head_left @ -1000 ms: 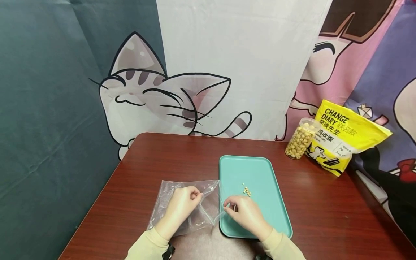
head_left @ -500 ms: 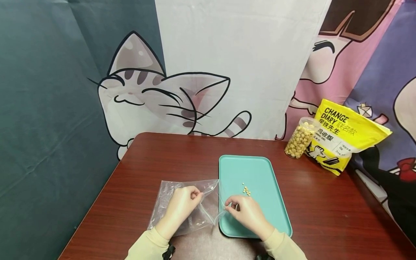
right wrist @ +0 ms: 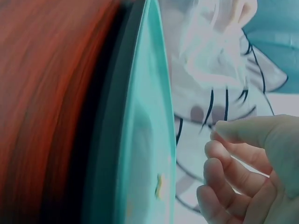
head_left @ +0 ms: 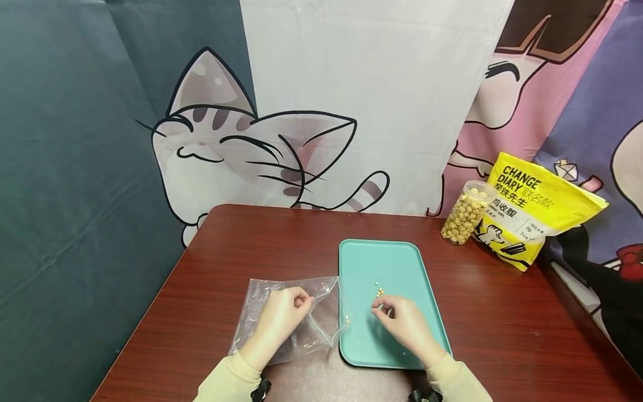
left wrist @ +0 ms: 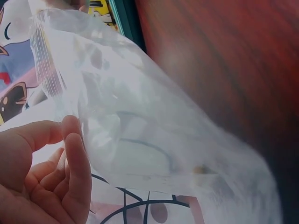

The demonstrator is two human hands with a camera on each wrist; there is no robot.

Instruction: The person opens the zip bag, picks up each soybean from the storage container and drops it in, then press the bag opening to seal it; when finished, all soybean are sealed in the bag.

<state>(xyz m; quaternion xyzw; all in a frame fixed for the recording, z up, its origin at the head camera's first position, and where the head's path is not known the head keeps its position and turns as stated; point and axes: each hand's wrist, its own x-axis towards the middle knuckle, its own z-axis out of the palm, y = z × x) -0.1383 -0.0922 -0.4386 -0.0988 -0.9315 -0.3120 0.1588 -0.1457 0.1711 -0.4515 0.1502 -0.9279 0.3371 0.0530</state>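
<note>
Here, left hand pinches bag edge; right hand — fingers curled, empty — over tray.

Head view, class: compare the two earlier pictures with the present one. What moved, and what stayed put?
The right hand left the mouth of the clear plastic bag and moved right, over the teal tray, to the small yellow beans. One bean now lies at the bag's mouth. The left hand keeps pinching the bag's upper edge. Tray, jar and yellow pouch are unmoved.

teal tray, clear bag, pale yellow beans, reddish-brown wood-grain table, yellow pouch
</note>
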